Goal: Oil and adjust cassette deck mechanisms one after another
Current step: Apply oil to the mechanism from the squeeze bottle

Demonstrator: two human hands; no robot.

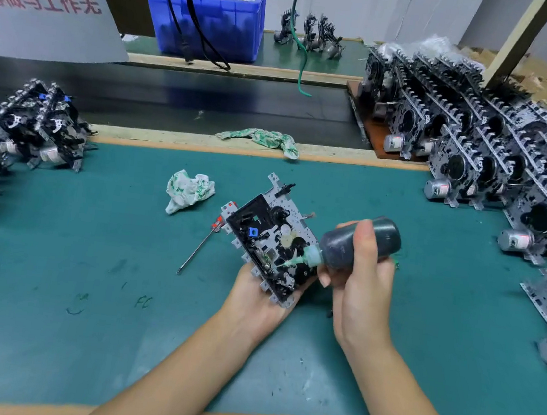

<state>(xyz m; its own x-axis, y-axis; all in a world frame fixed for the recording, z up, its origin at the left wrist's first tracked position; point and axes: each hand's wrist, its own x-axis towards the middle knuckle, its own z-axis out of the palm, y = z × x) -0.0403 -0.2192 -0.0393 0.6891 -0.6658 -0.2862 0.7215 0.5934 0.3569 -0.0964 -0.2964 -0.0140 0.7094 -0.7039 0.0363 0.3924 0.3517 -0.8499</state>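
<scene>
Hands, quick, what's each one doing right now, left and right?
Left hand: closed under the cassette deck mechanism, holding it up off the mat.
Right hand: closed around the dark oil bottle, nozzle on the mechanism.

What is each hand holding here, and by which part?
The left hand cradles the cassette deck mechanism from beneath its near end. The right hand grips the dark oil bottle around its body, nozzle on the mechanism.

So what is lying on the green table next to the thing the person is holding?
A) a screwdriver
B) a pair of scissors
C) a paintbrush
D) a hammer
A: a thin screwdriver with a red and clear handle lies on the green mat, just left of the cassette deck mechanism held in the left hand.
</scene>
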